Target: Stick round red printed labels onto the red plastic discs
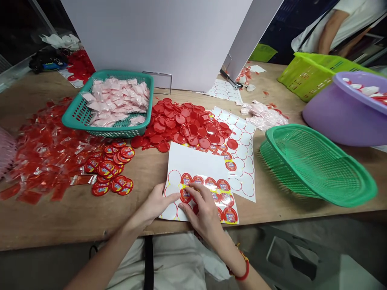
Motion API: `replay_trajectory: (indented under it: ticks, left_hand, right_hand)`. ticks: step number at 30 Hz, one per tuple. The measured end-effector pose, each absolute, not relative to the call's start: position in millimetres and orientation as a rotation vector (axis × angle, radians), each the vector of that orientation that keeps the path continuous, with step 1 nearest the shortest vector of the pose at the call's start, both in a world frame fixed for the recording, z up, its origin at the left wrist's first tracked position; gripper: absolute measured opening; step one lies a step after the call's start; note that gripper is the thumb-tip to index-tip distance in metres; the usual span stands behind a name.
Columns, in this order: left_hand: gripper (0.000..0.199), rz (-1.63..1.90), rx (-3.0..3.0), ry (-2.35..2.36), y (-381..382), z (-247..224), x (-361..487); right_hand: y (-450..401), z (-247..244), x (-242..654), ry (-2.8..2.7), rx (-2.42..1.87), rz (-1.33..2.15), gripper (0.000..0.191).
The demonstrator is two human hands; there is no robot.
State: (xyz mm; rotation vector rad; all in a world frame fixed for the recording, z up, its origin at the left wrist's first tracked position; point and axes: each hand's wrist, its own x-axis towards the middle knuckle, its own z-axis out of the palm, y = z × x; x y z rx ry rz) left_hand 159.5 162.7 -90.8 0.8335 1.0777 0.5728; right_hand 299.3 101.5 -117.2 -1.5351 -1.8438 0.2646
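Note:
A white sheet of round red stickers (223, 185) lies at the table's front edge, its corner lifted over another sheet. My left hand (155, 203) grips the sheet's left edge, thumb stretched on top and the other fingers partly hidden. Over the stickers my right hand (204, 209) is bent, its fingertips and thumb apart and touching the sheet around one round sticker (185, 196). Several empty outlines show at the sheet's left. Just behind lies a heap of round red plastic discs (187, 125). Stickered discs (110, 167) lie in a small pile to the left.
A teal basket (105, 131) holds pink-white packets. Red packets (51, 149) spread at left. On the right are a green basket (317, 165), a purple tub (338, 112) and a lime basket (308, 76). A white panel (157, 40) stands behind; a person (341, 24) is beyond.

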Motion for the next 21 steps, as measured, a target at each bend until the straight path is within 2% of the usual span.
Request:
replay_trajectory:
  ticks: [7,9,12,16,21]
  left_hand:
    - [0.034,0.611,1.016,1.118,167.1,-88.0,155.2]
    - [0.042,0.625,1.072,1.092,166.1,-86.8,153.7]
    - [0.069,0.742,1.198,1.074,163.3,-86.5,150.6]
    - [0.093,0.811,1.422,1.201,161.4,-84.7,144.6]
    - [0.091,0.753,1.617,1.293,163.8,-72.8,142.1]
  right_hand:
    - [105.1,-98.6,313.9,-1.978,-1.515,0.239,0.026]
    - [115.4,-91.4,324.6,-2.023,-1.519,0.226,0.040]
    - [128.9,-83.0,335.7,-2.077,-1.482,0.348,0.058]
    - [135.8,-78.6,339.1,-1.825,-1.546,0.623,0.026]
    - [136.9,-72.6,334.9,-1.694,-1.559,0.782,0.024]
